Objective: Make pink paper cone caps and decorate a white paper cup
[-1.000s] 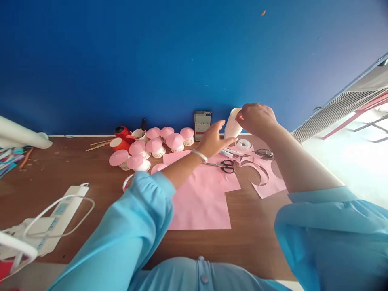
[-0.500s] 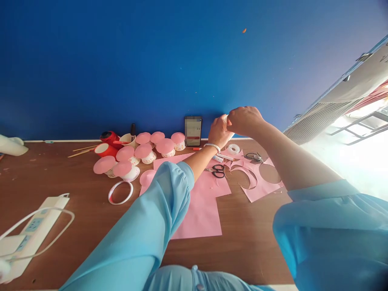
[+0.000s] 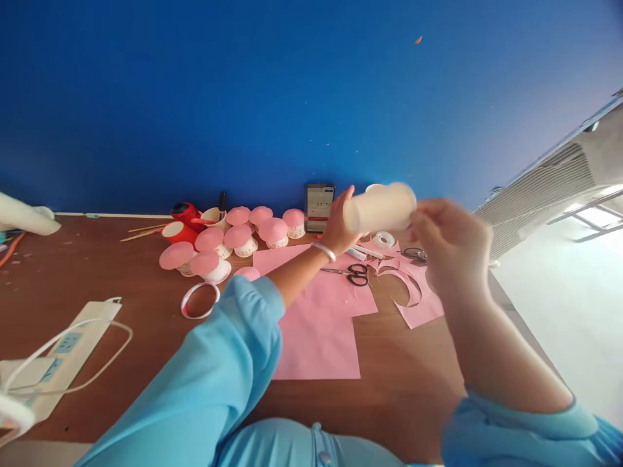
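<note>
A white paper cup point(image 3: 380, 207) lies on its side in the air above the back of the table, blurred by motion. My right hand point(image 3: 450, 243) grips its right end with closed fingers. My left hand point(image 3: 339, 224), with a bracelet on the wrist, sits behind the cup's left end with fingers spread; whether it touches the cup is unclear. Below them lie black scissors point(image 3: 357, 274) on pink paper sheets point(image 3: 318, 324), beside a tape roll point(image 3: 384, 239).
Several pink-capped paper cups point(image 3: 238, 239) cluster at the back left by red cups point(image 3: 181, 224). A phone point(image 3: 319, 206) leans on the blue wall. A white ring point(image 3: 199, 299) and a power strip point(image 3: 63, 353) lie left. Cut pink scraps point(image 3: 413, 295) lie right.
The cup has been lifted from the back of the table and tipped sideways. My right hand moved right and nearer with it, and my left hand opened.
</note>
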A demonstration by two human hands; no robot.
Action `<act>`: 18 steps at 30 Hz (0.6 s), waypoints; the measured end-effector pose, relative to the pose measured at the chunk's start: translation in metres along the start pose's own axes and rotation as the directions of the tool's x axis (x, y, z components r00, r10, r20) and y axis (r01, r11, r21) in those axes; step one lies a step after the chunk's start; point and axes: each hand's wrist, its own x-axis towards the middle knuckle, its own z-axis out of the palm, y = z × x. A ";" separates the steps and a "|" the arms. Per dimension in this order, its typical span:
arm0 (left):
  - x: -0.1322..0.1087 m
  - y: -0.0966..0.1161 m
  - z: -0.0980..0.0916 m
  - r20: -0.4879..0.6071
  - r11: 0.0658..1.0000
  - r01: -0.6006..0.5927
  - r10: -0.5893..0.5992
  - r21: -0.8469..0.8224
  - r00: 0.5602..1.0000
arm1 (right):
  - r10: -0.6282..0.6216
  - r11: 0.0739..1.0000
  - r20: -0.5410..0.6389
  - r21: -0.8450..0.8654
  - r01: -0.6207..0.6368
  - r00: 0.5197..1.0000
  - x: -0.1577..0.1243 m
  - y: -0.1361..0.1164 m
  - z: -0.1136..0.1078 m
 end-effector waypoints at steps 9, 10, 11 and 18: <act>-0.166 0.024 -0.114 0.200 0.809 0.425 -0.375 -0.406 0.905 | 0.211 0.651 0.786 0.331 -0.683 0.582 -0.115 0.046 0.099; -0.173 0.022 -0.120 0.157 0.777 0.456 -0.433 -0.434 0.888 | 0.178 0.667 0.828 0.296 -0.684 0.531 -0.121 0.045 0.104; -0.178 0.019 -0.124 0.132 0.747 0.484 -0.481 -0.455 0.867 | 0.157 0.684 0.857 0.264 -0.680 0.490 -0.126 0.044 0.108; -0.189 0.000 -0.126 0.125 0.607 0.576 -0.622 -0.548 0.773 | -0.090 0.987 0.666 0.159 -0.024 0.741 -0.138 0.068 0.111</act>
